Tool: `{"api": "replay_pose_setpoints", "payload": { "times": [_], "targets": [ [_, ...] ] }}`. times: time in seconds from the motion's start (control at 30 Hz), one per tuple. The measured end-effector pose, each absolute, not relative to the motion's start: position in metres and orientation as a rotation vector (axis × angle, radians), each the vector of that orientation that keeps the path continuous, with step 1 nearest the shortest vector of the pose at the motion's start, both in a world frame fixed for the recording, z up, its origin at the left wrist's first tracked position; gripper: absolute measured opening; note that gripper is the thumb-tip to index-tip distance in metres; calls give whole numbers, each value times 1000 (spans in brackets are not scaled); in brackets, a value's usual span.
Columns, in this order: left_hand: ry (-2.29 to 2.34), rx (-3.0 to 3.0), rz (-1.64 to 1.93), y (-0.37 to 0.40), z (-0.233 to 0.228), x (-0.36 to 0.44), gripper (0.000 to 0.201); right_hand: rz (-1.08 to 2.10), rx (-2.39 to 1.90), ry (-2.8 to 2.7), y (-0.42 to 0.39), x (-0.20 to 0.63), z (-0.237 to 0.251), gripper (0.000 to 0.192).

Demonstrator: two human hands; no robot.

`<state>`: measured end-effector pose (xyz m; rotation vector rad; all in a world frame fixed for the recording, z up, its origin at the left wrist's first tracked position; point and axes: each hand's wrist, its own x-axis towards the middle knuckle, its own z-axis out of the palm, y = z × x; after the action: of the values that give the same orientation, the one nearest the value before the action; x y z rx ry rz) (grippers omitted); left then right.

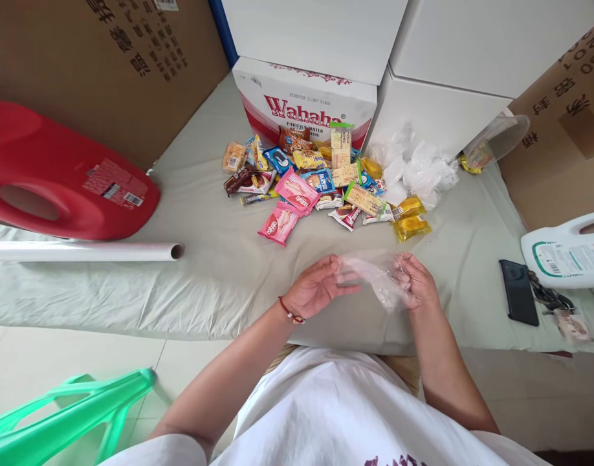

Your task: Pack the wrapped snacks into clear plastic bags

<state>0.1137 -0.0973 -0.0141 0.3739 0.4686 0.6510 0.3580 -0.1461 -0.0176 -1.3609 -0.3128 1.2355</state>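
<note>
A clear plastic bag is stretched between my two hands, close in front of my body. My left hand, with a red bracelet at the wrist, has its fingertips on the bag's left edge. At the other end my right hand pinches the bag with bent fingers. Beyond them lies a heap of wrapped snacks, including pink wafer packs, green-ended biscuit packs and yellow-wrapped pieces. Crumpled clear bags sit right of the heap.
A white and red Wahaha box stands behind the snacks. At left are a red jug and a white roll. A phone, keys and a white bottle lie at right. A green stool stands on the floor.
</note>
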Motion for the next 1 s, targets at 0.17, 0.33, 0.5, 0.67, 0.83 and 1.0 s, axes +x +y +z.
{"api": "replay_pose_setpoints", "payload": {
  "times": [0.17, 0.33, 0.5, 0.67, 0.83, 1.0],
  "targets": [
    [988, 344, 868, -85, -21, 113, 25, 1088, -1558, -556, -149, 349, -19, 47],
    [865, 667, 536, -61, -11, 66, 34, 1015, -1677, -703, -152, 359, -14, 47],
    [1065, 819, 478, -56, -7, 45, 54, 955, -1676, -765, -152, 360, -20, 42],
    [1206, 694, 643, -93, -8, 78, 106, 907, -1639, -742, -151, 346, -28, 38],
    [1072, 771, 447, -102, -16, 72, 74, 810, -1640, -688, -151, 359, -23, 38],
    [1093, 975, 387, -79, -19, 44, 31, 903, -1710, -822, -153, 385, -30, 39]
  ]
}}
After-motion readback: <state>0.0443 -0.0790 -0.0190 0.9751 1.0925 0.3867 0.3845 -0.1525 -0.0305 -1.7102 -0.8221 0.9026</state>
